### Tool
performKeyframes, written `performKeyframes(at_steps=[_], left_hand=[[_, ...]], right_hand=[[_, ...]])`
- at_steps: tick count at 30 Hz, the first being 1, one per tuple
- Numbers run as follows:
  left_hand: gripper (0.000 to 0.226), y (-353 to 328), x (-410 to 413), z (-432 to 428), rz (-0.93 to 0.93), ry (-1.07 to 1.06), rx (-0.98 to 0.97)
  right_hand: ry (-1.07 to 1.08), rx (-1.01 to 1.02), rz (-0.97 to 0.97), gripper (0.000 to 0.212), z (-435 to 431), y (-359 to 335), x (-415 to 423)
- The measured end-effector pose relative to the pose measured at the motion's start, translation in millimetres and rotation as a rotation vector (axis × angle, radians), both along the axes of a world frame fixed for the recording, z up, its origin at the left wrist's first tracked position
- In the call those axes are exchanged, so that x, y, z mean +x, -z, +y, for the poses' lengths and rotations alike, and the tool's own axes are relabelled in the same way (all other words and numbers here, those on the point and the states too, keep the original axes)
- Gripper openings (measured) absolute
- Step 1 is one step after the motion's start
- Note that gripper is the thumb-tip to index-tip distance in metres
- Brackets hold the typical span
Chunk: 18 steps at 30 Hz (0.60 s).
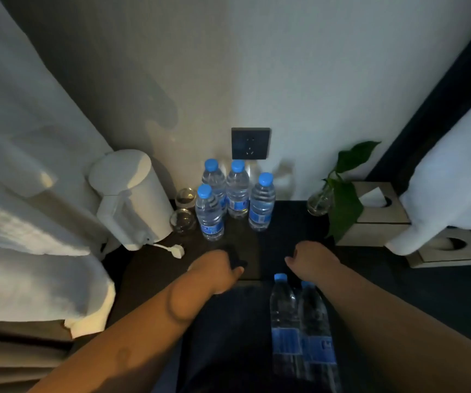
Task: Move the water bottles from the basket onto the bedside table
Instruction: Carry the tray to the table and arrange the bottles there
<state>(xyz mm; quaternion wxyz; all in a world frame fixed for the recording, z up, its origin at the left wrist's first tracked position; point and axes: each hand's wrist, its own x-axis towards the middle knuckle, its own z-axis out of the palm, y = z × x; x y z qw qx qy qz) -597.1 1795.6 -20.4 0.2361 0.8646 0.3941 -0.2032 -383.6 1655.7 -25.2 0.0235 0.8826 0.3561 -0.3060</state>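
- Where the dark bench [293,222] meets the wall, a white kettle [132,194] stands at the left, with two glasses [183,219] just beside it.
- Four water bottles [237,191] stand upright together on the bench.
- The left grip [217,269] is at the near edge, fingers curled; whether it holds anything, I cannot tell.
- Two further bottles [285,316] sit low between the forearms.
- The right grip [310,259] is curled, fingers hidden; I cannot tell its hold.
- A plant [345,199] and a tissue box [381,219] stand at the right.
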Motion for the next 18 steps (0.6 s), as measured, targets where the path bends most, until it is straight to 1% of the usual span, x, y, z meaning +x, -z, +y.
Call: performKeyframes(at_steps=[2, 4, 7, 9, 11, 14, 16, 18], left_hand=[[0.049, 4.4, 10.7, -16.5, -0.027, 0.028, -0.021], [0.049, 9.9, 21.6, -32.1, -0.042, 0.031, -0.038], [0.052, 20.3, 34.3, -55.7, -0.075, 0.011, -0.059], [0.047, 27.4, 42.0, -72.2, -0.122, -0.016, -0.083], [0.048, 31.9, 50.9, -87.3, -0.163, -0.042, -0.102], [0.051, 35.2, 64.8, -103.4, -0.213, -0.100, -0.056], [0.044, 32.4, 72.0, -110.3, -0.241, -0.178, -0.060], [0.038, 27.1, 77.9, -112.3, -0.215, -0.243, -0.099]], right_hand=[[0.012, -0.089, 0.008, 0.052, -18.7, 9.2, 0.6], [0.024, -0.136, 0.011, 0.053, -33.8, 15.5, 0.2], [0.061, -0.109, 0.022, 0.059, -49.1, 23.4, -3.3], [0.097, -0.104, 0.013, 0.061, -55.2, 25.7, -6.2], [0.088, -0.116, -0.009, 0.058, -57.8, 29.6, -9.2], [0.066, -0.166, -0.014, 0.053, -55.3, 30.7, -12.2], [0.086, -0.187, 0.039, 0.054, -51.3, 30.4, -9.8], [0.073, -0.196, 0.136, 0.056, -50.5, 28.7, -6.0]])
